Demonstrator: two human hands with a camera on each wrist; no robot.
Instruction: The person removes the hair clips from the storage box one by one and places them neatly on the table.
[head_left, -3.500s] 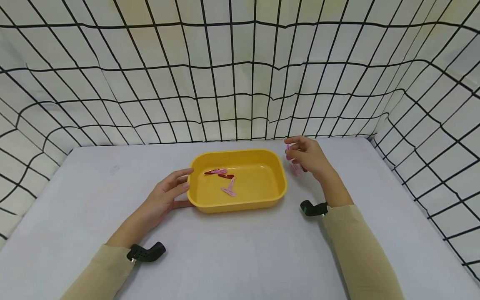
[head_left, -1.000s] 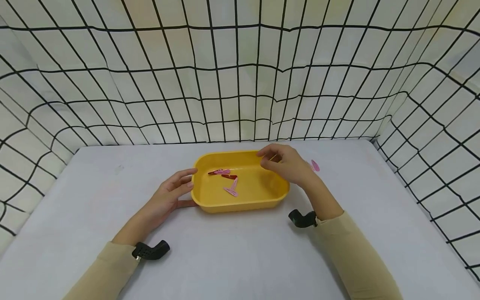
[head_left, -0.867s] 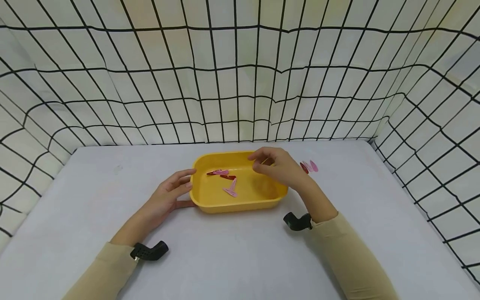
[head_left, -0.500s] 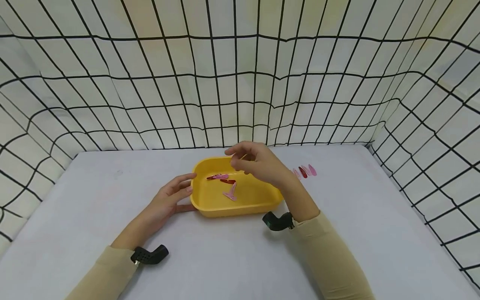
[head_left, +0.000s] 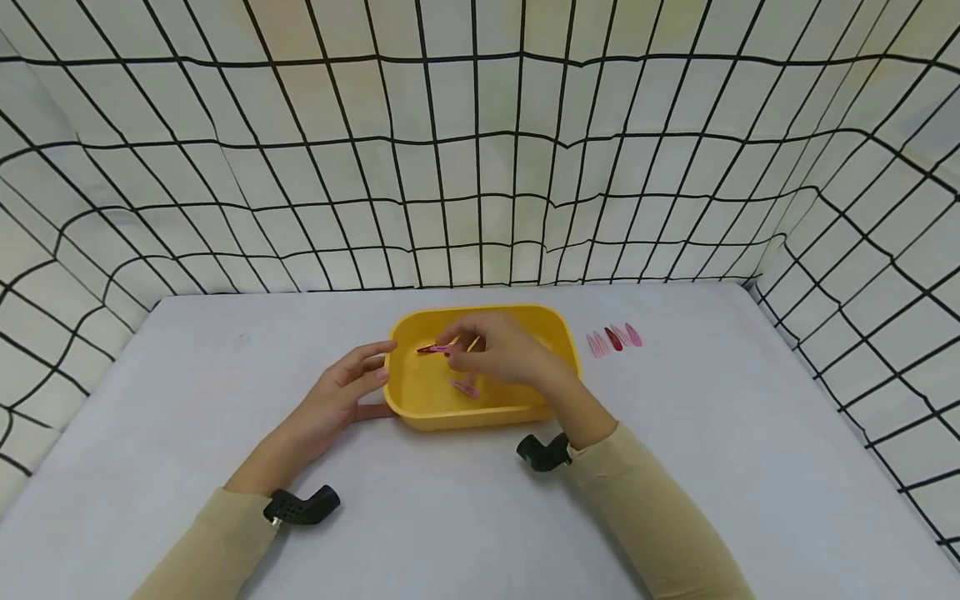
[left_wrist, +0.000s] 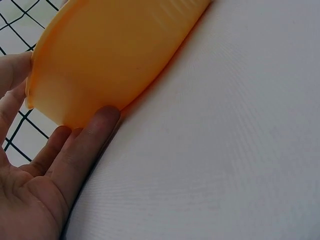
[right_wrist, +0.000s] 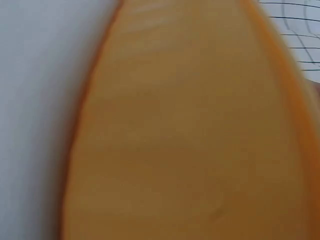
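Observation:
A yellow tray [head_left: 480,418] stands on the white table, with red and pink snap hair clips inside it. My left hand [head_left: 341,387] is at the tray's left end, fingertips at the rim and thumb low along the wall. My right hand [head_left: 498,346] reaches down into the tray, thumb and index fingertip right at a pink hair clip [head_left: 437,349] beside a red hair clip [head_left: 423,350]; I cannot tell whether they pinch it. Another pink hair clip [head_left: 465,388] lies partly under this hand. In the right wrist view, the tray's outer wall [right_wrist: 185,125] fills most of the frame.
Right of the tray, several hair clips lie in a slanted row, among them a red hair clip [head_left: 614,338] and a pink hair clip [head_left: 633,334]. Black netting [head_left: 480,167] over pale walls rises behind and beside the table [head_left: 450,517].
My right hand held a pink clip by the row, then moved left over the tray and has lowered among the clips inside. The row is now uncovered. My left hand stays at the tray.

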